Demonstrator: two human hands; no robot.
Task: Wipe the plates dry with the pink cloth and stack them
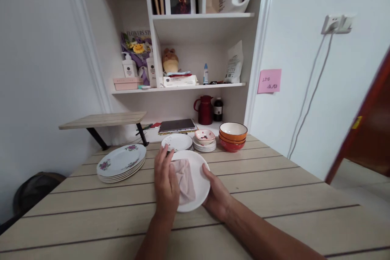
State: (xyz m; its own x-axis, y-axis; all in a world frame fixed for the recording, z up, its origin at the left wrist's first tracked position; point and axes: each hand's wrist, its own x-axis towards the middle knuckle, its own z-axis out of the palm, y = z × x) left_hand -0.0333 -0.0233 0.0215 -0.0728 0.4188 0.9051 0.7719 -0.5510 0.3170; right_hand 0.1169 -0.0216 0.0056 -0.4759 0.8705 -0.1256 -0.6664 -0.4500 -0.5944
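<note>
A plain white plate (pixel 199 174) is held over the near middle of the table, tilted toward me. My right hand (pixel 217 193) grips its right rim, thumb on top and the other fingers beneath. On the plate's face lies a crumpled pale pink cloth (pixel 185 180). My left hand (pixel 166 183) is at the plate's left side, its fingers stretched upward and slightly apart. Its thumb side rests against the cloth's left edge, and it covers part of the plate's left rim. What lies under the left palm is hidden.
Flowered plates (pixel 122 160) are stacked at left. Behind my hands stand more plates (pixel 177 142), small saucers (pixel 205 146) topped by a pink-rimmed dish (pixel 204 135), and stacked bowls (pixel 233 134). A raised wooden shelf (pixel 103 120), a laptop (pixel 176 125) and a red jug (pixel 204 110) are farther back.
</note>
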